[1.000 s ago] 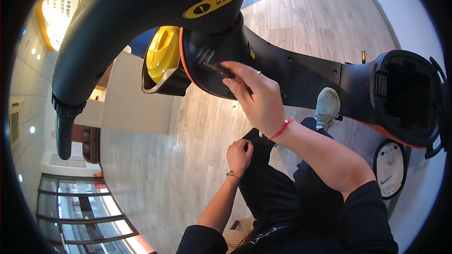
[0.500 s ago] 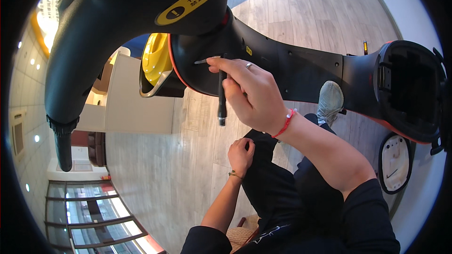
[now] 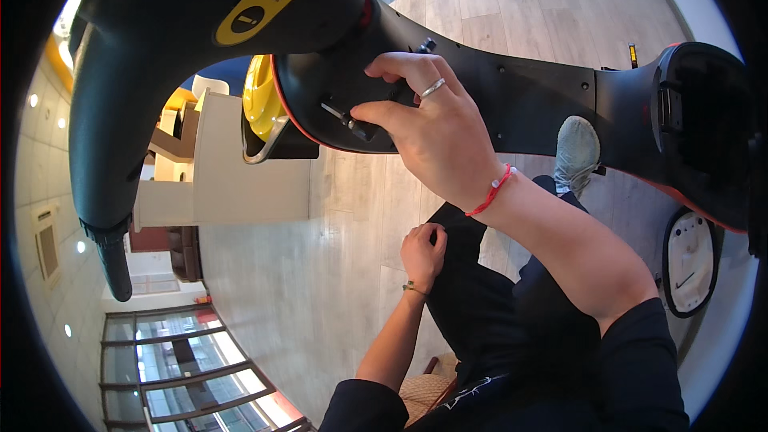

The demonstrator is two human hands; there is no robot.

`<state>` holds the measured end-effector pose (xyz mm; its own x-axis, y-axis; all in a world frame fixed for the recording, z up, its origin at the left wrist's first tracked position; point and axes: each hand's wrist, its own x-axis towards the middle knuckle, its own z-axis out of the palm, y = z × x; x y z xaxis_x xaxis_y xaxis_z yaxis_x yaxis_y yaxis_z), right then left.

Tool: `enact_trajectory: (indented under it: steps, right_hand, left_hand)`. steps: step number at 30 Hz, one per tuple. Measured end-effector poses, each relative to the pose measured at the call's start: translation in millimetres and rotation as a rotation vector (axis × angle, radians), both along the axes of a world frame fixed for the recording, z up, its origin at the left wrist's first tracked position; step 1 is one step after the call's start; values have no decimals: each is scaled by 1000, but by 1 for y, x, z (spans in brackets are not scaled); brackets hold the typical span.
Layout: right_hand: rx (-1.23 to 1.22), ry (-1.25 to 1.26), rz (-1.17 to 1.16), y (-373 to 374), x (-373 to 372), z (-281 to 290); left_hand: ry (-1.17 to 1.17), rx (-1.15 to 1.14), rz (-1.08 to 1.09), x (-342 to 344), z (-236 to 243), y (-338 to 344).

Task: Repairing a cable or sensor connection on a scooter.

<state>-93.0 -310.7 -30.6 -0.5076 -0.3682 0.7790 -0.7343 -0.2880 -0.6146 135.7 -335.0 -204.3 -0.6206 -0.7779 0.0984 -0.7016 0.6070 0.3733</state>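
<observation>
My right hand (image 3: 448, 128) has its fingers round a T-shaped driver with a black bar handle. Its thin metal shaft (image 3: 330, 108) points at the black body panel (image 3: 308, 84) of an electric bike, close to the red-edged front. Beyond my fingers the bar's knobbed end (image 3: 426, 46) sticks out; its middle is hidden by the hand. Whether the tip touches the panel, I cannot tell. My left hand (image 3: 424, 254) lies on my dark-trousered knee with its fingers curled closed. Anything inside that hand is hidden.
At upper left hang the black handlebar grip (image 3: 104, 152) and a yellow warning label (image 3: 268, 0). A yellow helmet (image 3: 260, 100) sits in the front basket (image 3: 280, 140). A seat-shaped part with a pale underside (image 3: 694, 256) lies on the floor at right. Farther off stands a white counter (image 3: 252, 168).
My right hand has turned, with its fingers lifted and spread along the bar. The driver's handle swung from pointing down to pointing up and right. My left hand stays on the knee.
</observation>
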Motion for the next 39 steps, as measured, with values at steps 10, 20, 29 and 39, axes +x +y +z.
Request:
enact_trajectory:
  steps: [10, 20, 29, 39]
  right_hand:
    - [131, 236, -232, 5, -7, 2]
    - [56, -17, -64, 7, -1, 8]
    - [1, -167, 173, 6, 8, -3]
    - [-268, -512, 366, -11, 26, -17]
  left_hand:
    - [-20, 27, 3, -5, 3, 2]
    - [-6, 32, 1, -4, 5, 1]
    - [-13, 25, 2, -2, 4, 1]
    - [-48, 13, 10, -3, 3, 1]
